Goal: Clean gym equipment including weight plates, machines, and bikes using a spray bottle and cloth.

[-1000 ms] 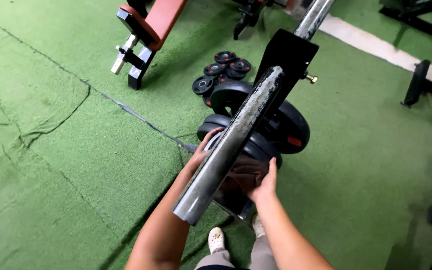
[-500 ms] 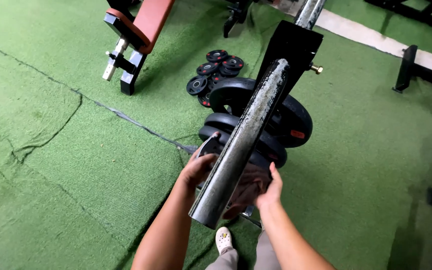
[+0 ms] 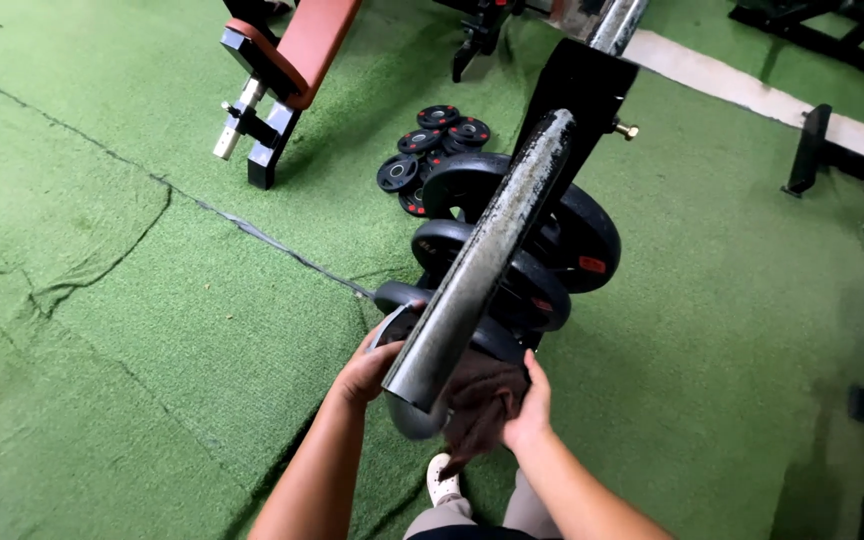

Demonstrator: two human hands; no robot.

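You are standing on green artificial turf (image 3: 132,330) that is covering the whole floor, and you are looking down past a worn grey steel barbell sleeve (image 3: 482,265) that is running from near centre up toward the far right. Your left hand (image 3: 364,372) is curling its grip around the near left edge of a black weight plate (image 3: 407,410), and your right hand (image 3: 530,408) is pressing its grip against the plate's right side; the sleeve end is hiding much of the plate, so you cannot tell how far the fingers are wrapping around it. The plate is sitting low at near centre, just under the sleeve tip and above your white shoe (image 3: 442,480).

Just beyond it, more black plates (image 3: 552,250) with small red marks are resting stacked against a black upright post (image 3: 577,95), which is carrying a brass knob on its right side. Farther off, a cluster of small black plates (image 3: 430,150) is lying flat on the turf. To the far left, a bench with a red pad (image 3: 297,55) and a black frame is standing on the turf. A dark seam (image 3: 202,205) is running diagonally across the turf from far left toward the plates, and the turf is wrinkling at the left. A pale strip (image 3: 752,95) is crossing the floor at far right, with black equipment legs (image 3: 812,150) beside it.
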